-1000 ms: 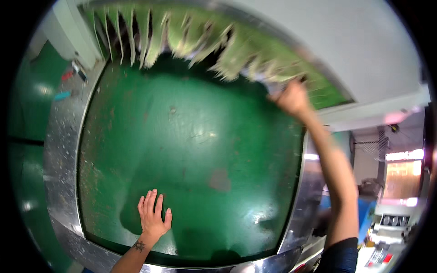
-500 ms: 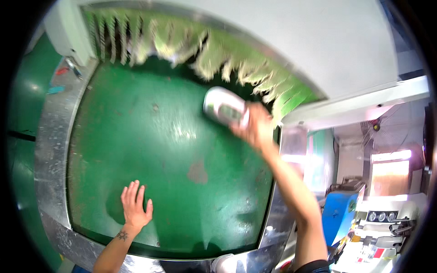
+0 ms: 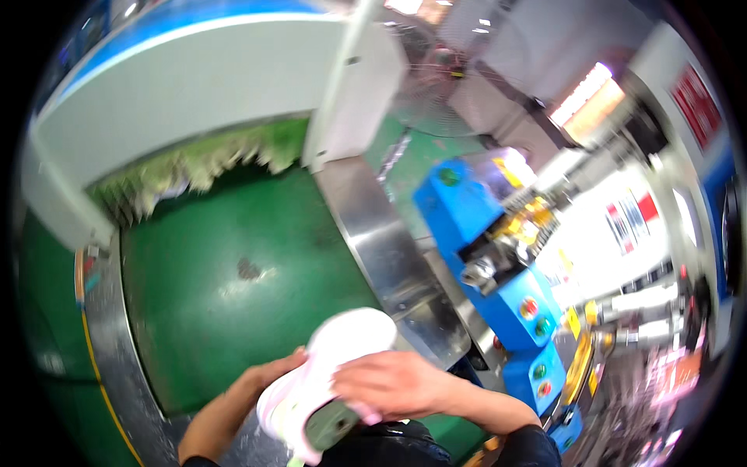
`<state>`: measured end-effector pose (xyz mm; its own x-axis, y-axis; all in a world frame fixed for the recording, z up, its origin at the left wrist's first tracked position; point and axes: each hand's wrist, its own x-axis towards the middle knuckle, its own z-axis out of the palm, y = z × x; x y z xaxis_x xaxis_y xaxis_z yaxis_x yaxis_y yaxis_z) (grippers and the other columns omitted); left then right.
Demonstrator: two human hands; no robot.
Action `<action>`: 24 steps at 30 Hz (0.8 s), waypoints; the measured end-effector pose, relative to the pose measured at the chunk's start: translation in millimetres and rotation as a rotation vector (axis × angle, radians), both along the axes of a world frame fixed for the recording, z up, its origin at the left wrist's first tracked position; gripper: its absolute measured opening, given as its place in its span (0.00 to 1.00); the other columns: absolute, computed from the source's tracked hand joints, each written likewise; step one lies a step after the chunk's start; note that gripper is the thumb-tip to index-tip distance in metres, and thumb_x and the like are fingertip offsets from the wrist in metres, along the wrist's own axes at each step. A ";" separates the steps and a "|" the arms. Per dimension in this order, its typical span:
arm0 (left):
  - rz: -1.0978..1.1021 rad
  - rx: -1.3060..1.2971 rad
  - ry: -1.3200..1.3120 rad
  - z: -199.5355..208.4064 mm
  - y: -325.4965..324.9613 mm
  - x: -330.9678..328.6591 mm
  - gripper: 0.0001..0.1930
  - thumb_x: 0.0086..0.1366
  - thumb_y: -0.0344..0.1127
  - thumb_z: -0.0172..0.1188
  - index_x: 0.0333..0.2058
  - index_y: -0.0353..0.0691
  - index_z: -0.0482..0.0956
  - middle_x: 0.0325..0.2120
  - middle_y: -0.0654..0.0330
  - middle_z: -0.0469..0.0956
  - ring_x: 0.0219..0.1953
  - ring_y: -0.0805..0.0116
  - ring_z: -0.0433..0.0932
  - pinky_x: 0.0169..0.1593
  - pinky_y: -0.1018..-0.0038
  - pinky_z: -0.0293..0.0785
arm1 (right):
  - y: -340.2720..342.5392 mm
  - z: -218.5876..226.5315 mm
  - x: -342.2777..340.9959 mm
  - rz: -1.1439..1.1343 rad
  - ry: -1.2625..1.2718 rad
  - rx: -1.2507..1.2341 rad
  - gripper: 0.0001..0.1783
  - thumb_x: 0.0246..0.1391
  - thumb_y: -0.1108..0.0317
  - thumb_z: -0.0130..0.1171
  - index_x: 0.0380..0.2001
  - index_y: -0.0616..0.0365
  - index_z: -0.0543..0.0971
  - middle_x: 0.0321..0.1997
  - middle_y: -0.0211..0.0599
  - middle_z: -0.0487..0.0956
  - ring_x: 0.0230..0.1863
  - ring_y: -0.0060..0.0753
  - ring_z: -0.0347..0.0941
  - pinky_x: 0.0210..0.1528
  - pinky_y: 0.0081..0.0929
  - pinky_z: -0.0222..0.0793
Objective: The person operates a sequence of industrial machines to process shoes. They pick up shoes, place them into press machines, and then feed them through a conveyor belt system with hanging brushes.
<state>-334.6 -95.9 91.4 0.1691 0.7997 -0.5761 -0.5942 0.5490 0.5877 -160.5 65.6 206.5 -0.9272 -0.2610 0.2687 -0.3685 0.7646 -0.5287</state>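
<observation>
In the head view, a pale pink-and-white shoe (image 3: 320, 359) is held at the lower centre of the frame, tilted, above the near edge of the green conveyor belt (image 3: 226, 311). Its right side is gripped by the right hand (image 3: 393, 381), whose bent fingers are laid across it, just above the dull-green insert (image 3: 331, 424) in its opening. Its left edge is met by the left hand (image 3: 278, 369); those fingertips are hidden behind the shoe, so how tightly they are closed cannot be told. Both forearms are cut off by the lower edge. The blue machine (image 3: 498, 307) at right is smeared by blur.
</observation>
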 end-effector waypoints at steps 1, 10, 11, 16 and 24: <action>0.027 0.046 -0.012 8.0 -2.8 17.7 0.36 0.66 0.60 0.41 0.62 0.35 0.58 0.61 0.48 0.60 0.61 0.58 0.64 0.63 0.62 0.61 | -7.3 4.1 8.2 0.046 0.060 0.056 0.27 0.48 0.66 0.60 0.52 0.63 0.71 0.54 0.46 0.73 0.54 0.44 0.71 0.56 0.41 0.68; 0.284 0.494 -0.172 11.5 -2.4 115.4 0.43 0.49 0.48 0.53 0.62 0.31 0.54 0.57 0.41 0.63 0.58 0.48 0.66 0.61 0.55 0.64 | -115.2 -59.9 136.7 -0.801 0.025 -0.781 0.44 0.48 0.62 0.68 0.63 0.62 0.55 0.61 0.46 0.64 0.64 0.41 0.59 0.65 0.37 0.55; 0.259 0.521 -0.179 14.8 0.5 129.3 0.44 0.48 0.46 0.54 0.62 0.31 0.54 0.57 0.40 0.63 0.58 0.47 0.66 0.61 0.54 0.64 | -115.7 -59.0 141.8 -0.884 0.103 -0.726 0.42 0.47 0.62 0.67 0.61 0.61 0.58 0.58 0.47 0.68 0.62 0.41 0.61 0.64 0.38 0.56; 0.231 0.657 -0.164 25.2 23.6 180.0 0.48 0.41 0.42 0.60 0.62 0.30 0.53 0.55 0.38 0.65 0.56 0.43 0.68 0.59 0.51 0.66 | -84.3 -44.6 195.4 -0.721 0.141 -0.793 0.45 0.49 0.60 0.68 0.62 0.65 0.54 0.59 0.47 0.65 0.61 0.38 0.62 0.63 0.32 0.57; 0.103 0.679 -0.105 22.4 50.2 225.2 0.40 0.52 0.46 0.58 0.60 0.30 0.56 0.56 0.42 0.65 0.57 0.50 0.68 0.61 0.57 0.64 | -87.1 -45.3 247.3 -0.809 0.327 -0.854 0.45 0.46 0.65 0.68 0.63 0.60 0.53 0.60 0.45 0.67 0.63 0.41 0.61 0.64 0.37 0.56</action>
